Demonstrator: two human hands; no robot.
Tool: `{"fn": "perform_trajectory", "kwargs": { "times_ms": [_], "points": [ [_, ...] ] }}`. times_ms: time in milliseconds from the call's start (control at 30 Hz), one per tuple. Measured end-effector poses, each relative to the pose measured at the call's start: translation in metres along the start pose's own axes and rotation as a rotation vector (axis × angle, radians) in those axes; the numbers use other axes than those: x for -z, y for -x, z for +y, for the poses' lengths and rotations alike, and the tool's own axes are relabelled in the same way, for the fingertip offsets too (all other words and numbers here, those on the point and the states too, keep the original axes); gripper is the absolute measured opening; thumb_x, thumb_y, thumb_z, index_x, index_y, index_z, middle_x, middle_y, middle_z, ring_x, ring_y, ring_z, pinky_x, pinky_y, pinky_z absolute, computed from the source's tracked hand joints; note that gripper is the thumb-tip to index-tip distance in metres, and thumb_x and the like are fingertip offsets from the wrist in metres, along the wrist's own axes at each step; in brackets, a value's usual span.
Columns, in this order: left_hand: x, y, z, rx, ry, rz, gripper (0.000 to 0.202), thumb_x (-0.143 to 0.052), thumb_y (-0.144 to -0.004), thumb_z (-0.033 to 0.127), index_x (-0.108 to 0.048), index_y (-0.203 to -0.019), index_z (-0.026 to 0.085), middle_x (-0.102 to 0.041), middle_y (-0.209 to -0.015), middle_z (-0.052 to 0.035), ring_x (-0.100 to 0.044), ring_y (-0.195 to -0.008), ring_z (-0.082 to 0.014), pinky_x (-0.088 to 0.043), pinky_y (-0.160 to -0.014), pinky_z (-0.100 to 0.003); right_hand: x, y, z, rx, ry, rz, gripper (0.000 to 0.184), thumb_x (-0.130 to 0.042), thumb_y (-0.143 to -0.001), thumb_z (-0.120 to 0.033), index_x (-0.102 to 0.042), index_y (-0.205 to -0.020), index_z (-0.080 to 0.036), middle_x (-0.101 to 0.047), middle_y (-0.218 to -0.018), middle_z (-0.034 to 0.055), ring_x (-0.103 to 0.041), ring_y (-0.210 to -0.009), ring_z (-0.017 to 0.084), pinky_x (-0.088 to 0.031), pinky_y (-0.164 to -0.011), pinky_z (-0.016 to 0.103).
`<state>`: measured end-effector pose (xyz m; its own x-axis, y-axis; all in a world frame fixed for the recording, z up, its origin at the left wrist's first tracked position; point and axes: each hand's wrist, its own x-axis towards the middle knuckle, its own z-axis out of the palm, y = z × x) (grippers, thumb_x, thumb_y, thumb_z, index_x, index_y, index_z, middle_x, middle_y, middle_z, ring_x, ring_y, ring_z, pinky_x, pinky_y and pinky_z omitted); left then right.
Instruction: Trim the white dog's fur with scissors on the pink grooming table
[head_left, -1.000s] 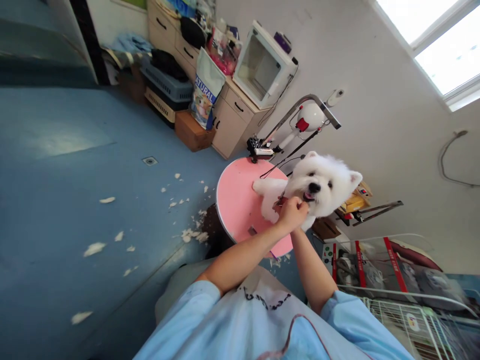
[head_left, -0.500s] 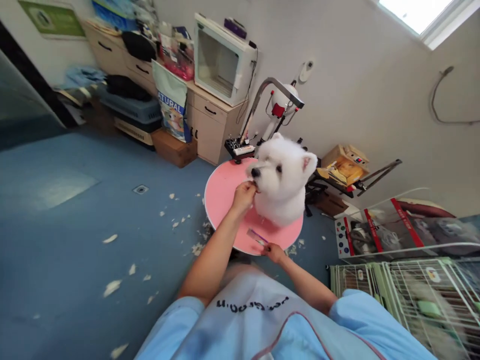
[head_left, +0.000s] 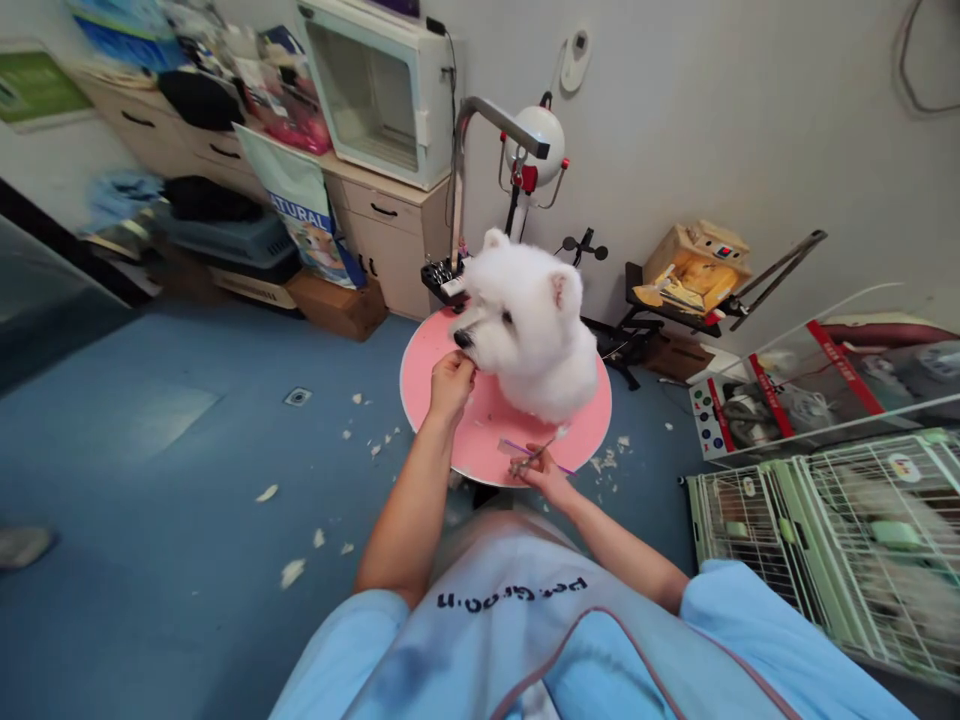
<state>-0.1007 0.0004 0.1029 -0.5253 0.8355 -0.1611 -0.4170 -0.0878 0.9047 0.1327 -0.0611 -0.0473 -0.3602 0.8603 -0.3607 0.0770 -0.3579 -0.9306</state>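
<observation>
A fluffy white dog [head_left: 525, 330] sits on a round pink grooming table [head_left: 427, 370], its head turned to the left. My left hand [head_left: 453, 383] is closed at the dog's chin, fingers pinched on the fur just under its mouth. In my right hand [head_left: 546, 476], near the table's front edge, are scissors [head_left: 541, 452] whose blades point up and right towards the dog's lower body. A thin purple comb [head_left: 510, 446] lies flat on the tabletop, partly covered by my right hand.
A metal grooming arm [head_left: 495, 115] rises behind the dog, beside a small tool tray [head_left: 442, 278]. White fur clumps [head_left: 292, 572] are scattered over the blue floor [head_left: 187, 480]. Wire cages [head_left: 885, 530] stand at right, a cabinet [head_left: 390, 220] behind.
The view has shifted. Scissors now show clearly in my right hand, pointing towards the dog; it has moved over the comb. My left hand stays at the dog's chin.
</observation>
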Motion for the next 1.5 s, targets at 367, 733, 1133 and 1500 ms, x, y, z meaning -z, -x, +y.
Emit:
{"fn": "perform_trajectory", "kwargs": {
  "times_ms": [367,733,1133,1500],
  "points": [
    [-0.001,-0.003,-0.003,-0.102,-0.149,-0.027,0.015,-0.06,-0.068,0.02,-0.05,-0.057,0.017,-0.043,-0.045,0.0052,-0.033,-0.038,-0.0052,-0.021,-0.037,-0.017,-0.051,-0.065,-0.101,0.311,-0.028,0.138,0.04,-0.07,-0.065,-0.033,-0.043,-0.094,-0.026,-0.061,-0.079,-0.0042,-0.062,-0.075,0.015,-0.052,-0.07,0.029],
    [-0.009,0.004,-0.007,-0.088,-0.131,0.018,0.013,-0.059,-0.068,0.015,-0.051,-0.058,0.017,-0.045,-0.045,0.0051,-0.034,-0.038,-0.0048,-0.021,-0.038,-0.018,-0.044,-0.078,-0.109,0.317,0.01,0.086,0.042,-0.068,-0.065,-0.032,-0.041,-0.096,-0.026,-0.059,-0.08,-0.0047,-0.06,-0.076,0.014,-0.049,-0.065,0.027],
    [0.008,0.006,-0.002,-0.028,-0.029,0.129,0.013,-0.055,-0.065,0.011,-0.046,-0.06,0.018,-0.043,-0.043,0.006,-0.031,-0.038,-0.0045,-0.02,-0.039,-0.017,-0.034,-0.082,-0.121,0.355,0.119,-0.087,0.044,-0.068,-0.065,-0.031,-0.045,-0.102,-0.024,-0.057,-0.08,-0.0059,-0.057,-0.07,0.012,-0.047,-0.065,0.027],
    [0.049,-0.01,0.032,-0.12,0.011,0.322,0.018,-0.051,-0.073,0.011,-0.048,-0.057,0.016,-0.041,-0.043,0.0058,-0.027,-0.035,-0.0035,-0.015,-0.036,-0.017,-0.063,-0.093,-0.096,0.29,0.218,-0.187,0.041,-0.065,-0.064,-0.025,-0.048,-0.101,-0.023,-0.056,-0.076,-0.007,-0.055,-0.067,0.012,-0.047,-0.065,0.025]
  ]
}}
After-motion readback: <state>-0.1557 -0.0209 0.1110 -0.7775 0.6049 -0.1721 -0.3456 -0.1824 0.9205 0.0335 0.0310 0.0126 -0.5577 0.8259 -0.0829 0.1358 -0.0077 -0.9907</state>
